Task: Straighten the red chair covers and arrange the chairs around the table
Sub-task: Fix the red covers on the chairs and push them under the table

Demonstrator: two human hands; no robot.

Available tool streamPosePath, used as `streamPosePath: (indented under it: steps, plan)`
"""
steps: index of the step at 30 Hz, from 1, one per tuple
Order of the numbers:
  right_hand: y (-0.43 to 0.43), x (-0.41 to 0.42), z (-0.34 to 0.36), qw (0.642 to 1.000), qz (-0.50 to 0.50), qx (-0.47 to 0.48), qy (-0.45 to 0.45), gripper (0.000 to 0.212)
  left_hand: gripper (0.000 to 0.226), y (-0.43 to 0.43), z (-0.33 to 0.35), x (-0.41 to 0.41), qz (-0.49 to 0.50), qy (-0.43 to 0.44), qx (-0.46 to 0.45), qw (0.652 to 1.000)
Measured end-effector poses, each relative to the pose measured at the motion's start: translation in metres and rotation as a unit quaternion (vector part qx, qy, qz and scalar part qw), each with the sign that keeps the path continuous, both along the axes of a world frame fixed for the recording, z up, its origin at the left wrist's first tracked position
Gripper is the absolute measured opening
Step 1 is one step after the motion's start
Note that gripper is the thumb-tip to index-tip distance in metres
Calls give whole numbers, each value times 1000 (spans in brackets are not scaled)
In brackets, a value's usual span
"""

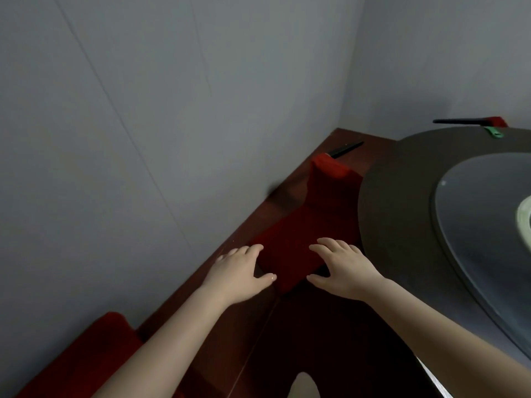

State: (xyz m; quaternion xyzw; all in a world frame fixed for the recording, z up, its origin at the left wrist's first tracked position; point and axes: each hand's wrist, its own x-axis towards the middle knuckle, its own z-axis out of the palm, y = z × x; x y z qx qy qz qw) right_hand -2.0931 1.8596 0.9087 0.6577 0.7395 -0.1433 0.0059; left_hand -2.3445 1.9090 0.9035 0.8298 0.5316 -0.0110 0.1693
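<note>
Red chair cover [287, 254] lies in the middle of the head view, dark red, in the narrow space between the grey wall [143, 139] and the round dark desk [402, 211]. The left hand [238, 271] rests at the left edge of this cover, with fingers spread and nearly straight and the thumb stretched to the side. The right hand [347, 267] rests at the right edge, just beside the rim of the desk, with fingers spread and only a little bent. Neither hand closes around the cloth; both lie flat on it.

On the desk lies a round glass turntable [474, 211]. Behind the hands, a second red cover [330, 168] stands close to the desk. A third red cover [86, 354] shows at the lower left, near the wall. A far red cover [495, 121] shows behind the desk at the top right.
</note>
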Motion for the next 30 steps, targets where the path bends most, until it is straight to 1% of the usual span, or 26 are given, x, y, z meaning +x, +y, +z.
streamPosePath:
  steps: [9, 13, 18, 24, 30]
  plan:
    - [80, 50, -14, 997, -12, -73, 29, 79, 84, 79, -14, 43, 33, 1, -39, 999]
    - [106, 60, -21, 995, -15, -94, 40, 80, 84, 106, -20, 52, 41, 2, -61, 997]
    - [136, 63, -31, 992, -23, -115, 55, 81, 86, 143, -27, 57, 37, 6, -69, 997]
    - [171, 57, -52, 986, -70, -130, 70, 84, 86, 206, -45, 67, -6, 18, -99, 995]
    - [216, 43, -70, 968, -174, -158, 90, 87, 85, 284, -60, 64, -66, 25, -145, 987]
